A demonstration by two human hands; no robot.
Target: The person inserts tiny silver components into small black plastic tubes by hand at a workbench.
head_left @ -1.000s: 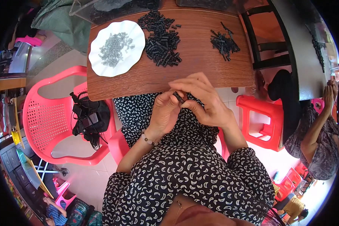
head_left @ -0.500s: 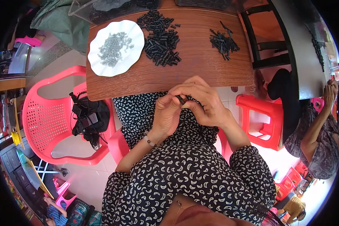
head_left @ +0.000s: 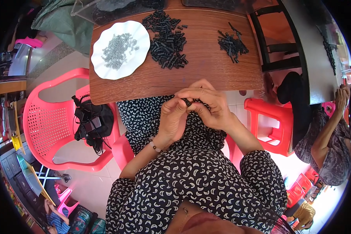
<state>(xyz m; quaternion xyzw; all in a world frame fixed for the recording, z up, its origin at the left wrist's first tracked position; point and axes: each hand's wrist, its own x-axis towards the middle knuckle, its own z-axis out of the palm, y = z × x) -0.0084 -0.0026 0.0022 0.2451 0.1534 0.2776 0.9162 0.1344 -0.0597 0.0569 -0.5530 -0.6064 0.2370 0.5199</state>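
Black piece (head_left: 187, 102) sits pinched between your left hand (head_left: 173, 116) and right hand (head_left: 213, 110), both grasping it just beside the near edge of the table (head_left: 206, 64), so steady it with the left and work the right gently, leaving its end visible and held straight.

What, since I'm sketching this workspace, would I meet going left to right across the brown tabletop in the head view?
White wavy-edged plate with small clear pieces → large heap of black tube-shaped pieces → smaller pile of thin dark pieces.
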